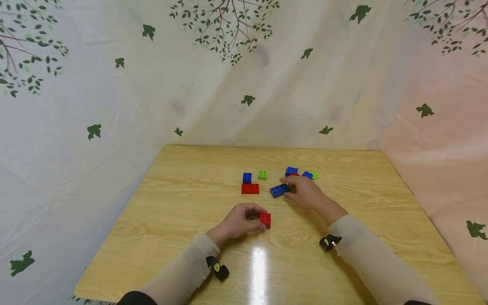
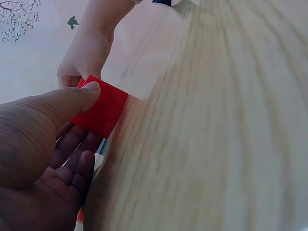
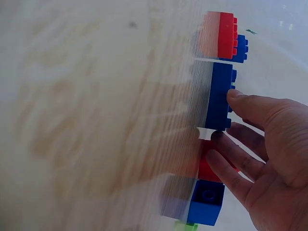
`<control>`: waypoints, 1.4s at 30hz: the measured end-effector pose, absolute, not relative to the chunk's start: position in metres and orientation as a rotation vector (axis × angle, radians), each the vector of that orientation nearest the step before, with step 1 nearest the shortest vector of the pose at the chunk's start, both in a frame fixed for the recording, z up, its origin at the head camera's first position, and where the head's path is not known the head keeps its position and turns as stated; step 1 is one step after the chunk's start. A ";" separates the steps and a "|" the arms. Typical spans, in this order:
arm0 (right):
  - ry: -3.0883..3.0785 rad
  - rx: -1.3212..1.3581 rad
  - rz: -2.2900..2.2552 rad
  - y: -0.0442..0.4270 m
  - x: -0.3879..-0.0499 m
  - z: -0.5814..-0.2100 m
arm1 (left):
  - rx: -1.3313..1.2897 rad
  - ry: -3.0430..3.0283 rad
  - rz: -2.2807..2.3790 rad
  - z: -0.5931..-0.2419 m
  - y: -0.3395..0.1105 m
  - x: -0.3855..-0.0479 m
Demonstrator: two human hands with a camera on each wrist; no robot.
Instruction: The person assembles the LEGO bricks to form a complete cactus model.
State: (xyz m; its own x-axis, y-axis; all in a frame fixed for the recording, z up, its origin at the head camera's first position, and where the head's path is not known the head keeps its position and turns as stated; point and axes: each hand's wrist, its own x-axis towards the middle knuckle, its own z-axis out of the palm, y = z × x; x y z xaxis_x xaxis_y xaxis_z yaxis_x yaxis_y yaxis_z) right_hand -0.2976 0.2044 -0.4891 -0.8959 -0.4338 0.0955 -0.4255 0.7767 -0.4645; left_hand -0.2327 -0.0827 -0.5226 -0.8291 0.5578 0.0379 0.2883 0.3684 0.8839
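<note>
My left hand [image 1: 244,220] pinches a small red toy brick [image 1: 265,220] between thumb and fingers, low over the table. In the left wrist view the thumb lies on the flat side of this red brick [image 2: 103,108]. My right hand [image 1: 305,192] is at the right end of a long blue brick [image 1: 279,190] on the table. In the right wrist view, the thumb of the right hand [image 3: 279,149] is at the studded side of the blue brick [image 3: 220,96], and the other fingers are loosely bent by its end. No firm grip shows.
Left of the right hand lie a long red brick [image 1: 250,189], a small blue brick [image 1: 247,178] and a green brick [image 1: 262,175]. Behind that hand are another blue brick [image 1: 291,170], a partly hidden red one, a blue brick [image 1: 306,174] and a green brick [image 1: 314,174]. A wooden table [image 1: 183,195] bears them.
</note>
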 end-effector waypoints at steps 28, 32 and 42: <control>2.948 -0.714 -0.526 0.190 -0.304 -0.490 | 0.667 2.389 1.452 -0.526 -0.079 -0.232; 2.954 -0.706 -0.509 0.190 -0.304 -0.490 | 0.667 2.390 1.446 -0.527 -0.079 -0.233; 2.940 -0.691 -0.602 0.191 -0.299 -0.489 | 0.639 2.409 1.433 -0.527 -0.080 -0.231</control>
State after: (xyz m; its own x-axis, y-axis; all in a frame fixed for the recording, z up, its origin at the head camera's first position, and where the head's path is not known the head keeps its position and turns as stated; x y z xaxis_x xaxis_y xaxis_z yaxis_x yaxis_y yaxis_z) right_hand -0.2987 0.1908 -0.4886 -0.8975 -0.4402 0.0284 -0.4159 0.8231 -0.3867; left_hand -0.2315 -0.0801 -0.5268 -0.8675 0.4974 -0.0033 0.2346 0.4149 0.8791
